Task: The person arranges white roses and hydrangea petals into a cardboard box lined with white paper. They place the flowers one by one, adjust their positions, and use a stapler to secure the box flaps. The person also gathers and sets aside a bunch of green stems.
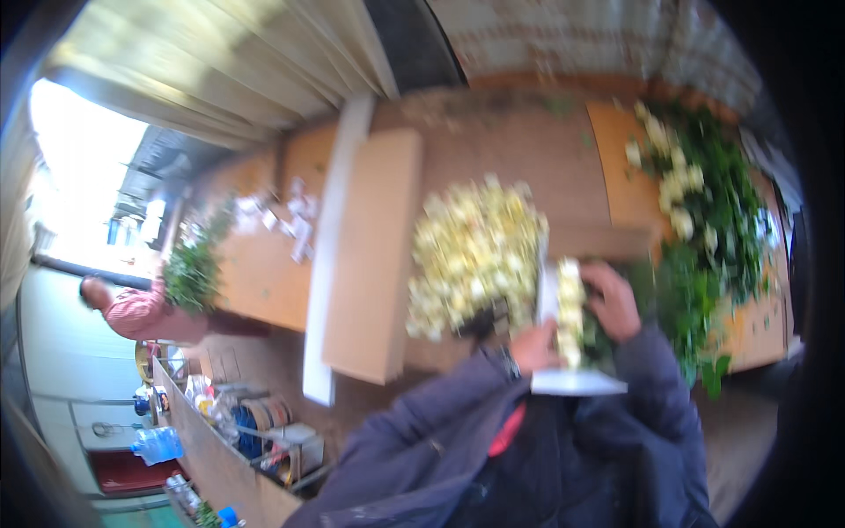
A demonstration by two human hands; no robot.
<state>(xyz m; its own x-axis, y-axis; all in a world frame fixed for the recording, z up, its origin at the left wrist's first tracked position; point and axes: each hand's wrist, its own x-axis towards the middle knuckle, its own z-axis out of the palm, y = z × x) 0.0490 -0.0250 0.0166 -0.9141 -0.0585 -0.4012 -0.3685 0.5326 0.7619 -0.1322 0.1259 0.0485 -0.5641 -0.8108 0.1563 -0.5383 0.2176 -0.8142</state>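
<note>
2 hands point(576, 321), pale-yellow flower bunch point(570, 308), white wrap point(576, 380)

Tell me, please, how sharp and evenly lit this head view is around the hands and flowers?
Head view: motion blur smears everything; the left hand and right hand on the wrapped bunch are soft, and the flower pile shows no separate blooms. The bright opening at far left is blown out to white. Fisheye bends the long box, and the rim falls dark.

Two flower heaps point(475, 255) point(695, 202), one cardboard box point(370, 255), two hands point(534, 346) point(613, 304) — perhaps one wrapped bunch point(570, 321).
</note>
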